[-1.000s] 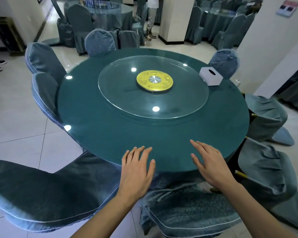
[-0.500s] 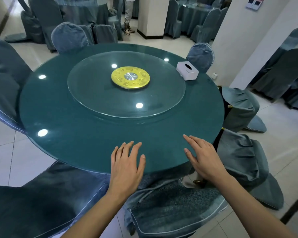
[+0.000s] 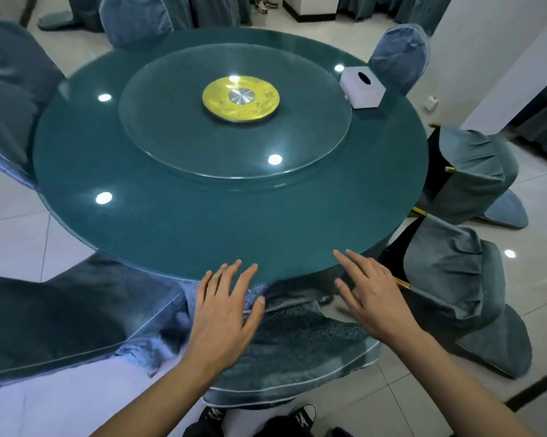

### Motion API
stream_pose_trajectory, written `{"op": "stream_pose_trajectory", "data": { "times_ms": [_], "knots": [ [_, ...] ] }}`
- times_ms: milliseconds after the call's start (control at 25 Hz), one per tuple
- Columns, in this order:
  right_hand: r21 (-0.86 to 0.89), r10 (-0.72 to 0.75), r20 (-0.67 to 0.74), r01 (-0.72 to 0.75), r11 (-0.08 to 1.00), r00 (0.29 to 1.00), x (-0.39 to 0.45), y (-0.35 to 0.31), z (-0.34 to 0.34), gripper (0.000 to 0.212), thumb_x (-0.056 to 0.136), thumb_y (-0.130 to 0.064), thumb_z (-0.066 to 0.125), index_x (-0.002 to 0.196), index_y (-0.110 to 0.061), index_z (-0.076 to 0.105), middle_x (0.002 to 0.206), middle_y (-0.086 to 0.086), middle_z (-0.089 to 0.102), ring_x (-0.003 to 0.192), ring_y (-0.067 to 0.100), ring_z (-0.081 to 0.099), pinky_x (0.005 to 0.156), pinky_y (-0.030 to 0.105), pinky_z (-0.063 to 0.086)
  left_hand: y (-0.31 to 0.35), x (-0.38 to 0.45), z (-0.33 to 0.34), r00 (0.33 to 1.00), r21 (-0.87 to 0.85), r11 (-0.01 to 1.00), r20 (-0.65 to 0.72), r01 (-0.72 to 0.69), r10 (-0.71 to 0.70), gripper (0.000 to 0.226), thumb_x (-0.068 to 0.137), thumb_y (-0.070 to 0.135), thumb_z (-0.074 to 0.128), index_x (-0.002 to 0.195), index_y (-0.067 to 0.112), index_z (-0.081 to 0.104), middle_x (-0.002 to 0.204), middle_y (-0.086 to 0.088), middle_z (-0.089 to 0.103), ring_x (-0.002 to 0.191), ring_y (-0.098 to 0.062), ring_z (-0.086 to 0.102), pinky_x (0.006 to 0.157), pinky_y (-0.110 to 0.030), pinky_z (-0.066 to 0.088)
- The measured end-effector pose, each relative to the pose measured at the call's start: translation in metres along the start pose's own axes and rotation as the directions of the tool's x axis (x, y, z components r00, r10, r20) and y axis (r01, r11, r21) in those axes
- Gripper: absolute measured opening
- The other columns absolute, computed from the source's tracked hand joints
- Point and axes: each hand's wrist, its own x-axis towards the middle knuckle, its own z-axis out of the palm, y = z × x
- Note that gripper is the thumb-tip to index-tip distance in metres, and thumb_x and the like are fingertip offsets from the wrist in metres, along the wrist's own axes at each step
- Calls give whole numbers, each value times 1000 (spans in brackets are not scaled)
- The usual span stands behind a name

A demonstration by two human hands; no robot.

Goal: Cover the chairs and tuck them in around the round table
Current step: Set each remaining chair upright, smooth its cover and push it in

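Observation:
The round teal table fills the middle of the view. A blue-covered chair stands pushed in right below me at the table's near edge. My left hand and my right hand hover flat with straight fingers over that chair's top, fingertips near the table rim, holding nothing. At the right stand two chairs with rumpled covers bunched on their backs and gold frame parts showing. Another covered chair sits at the lower left.
A glass turntable with a gold centre disc lies on the table, with a white tissue box at the far right. More covered chairs ring the far side. A white wall rises at the right.
The view has swung down and drawn back a little. Both hands have slid back from the tabletop to over the near chair's top, still flat and empty.

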Motion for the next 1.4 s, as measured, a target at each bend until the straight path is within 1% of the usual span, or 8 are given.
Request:
{"op": "stream_pose_trajectory", "data": {
  "times_ms": [280,360,440,560,640,800,1200,1400],
  "knots": [
    [157,-138,276,97,983,951,-64,16,48,59,100,-64,20,156,-45,10,164,-13,16,148,10,20,123,35,15,33,-79,50,936,-80,995,341,-58,82,69,91,79,24,152,52,12,163,17,9,150,-9,9,124,-38,8],
    [227,-214,335,142,964,917,-75,18,57,58,99,-68,18,154,-49,12,161,-20,18,145,6,21,121,32,17,41,-86,53,886,-118,991,452,-55,103,78,84,85,35,151,54,8,160,21,14,147,-4,14,122,-35,15],
    [244,-287,370,205,948,884,-83,22,60,63,94,-76,27,151,-48,24,151,-23,33,136,3,32,115,28,22,46,-86,56,856,-78,995,507,-67,98,79,87,67,53,152,50,11,154,18,30,141,-7,30,116,-31,27],
    [151,-341,402,306,940,850,-78,22,57,51,92,-60,49,139,-43,41,130,-20,52,122,7,47,105,28,33,48,-76,63,873,-3,1000,488,-9,9,72,90,21,55,151,45,26,146,9,47,131,-20,48,105,-35,42],
    [62,-325,433,332,941,841,-71,14,54,45,90,-38,56,133,-38,46,123,-13,58,118,15,52,98,33,39,48,-71,66,868,14,1000,496,14,-19,75,88,10,53,148,48,32,143,8,51,129,-23,52,102,-39,45],
    [-70,-304,479,380,922,824,-74,4,46,36,91,-31,53,126,-29,46,120,-3,59,113,23,56,85,37,42,44,-77,74,858,-84,996,513,11,34,73,85,19,60,145,52,35,142,12,52,126,-19,54,101,-33,45],
    [-159,-254,497,375,913,830,-102,30,26,41,91,-34,54,132,-30,50,126,-5,60,113,23,60,89,36,45,63,-86,109,867,-231,954,416,-192,276,68,86,38,60,148,46,33,146,14,51,129,-13,53,97,-35,46],
    [-109,-313,400,383,917,861,-121,31,13,53,37,-42,96,83,-33,72,76,-13,70,61,11,69,49,22,53,71,-97,122,848,-273,927,397,-258,353,66,91,39,59,150,43,30,150,5,49,133,-18,51,102,-40,47]
  ]
}}
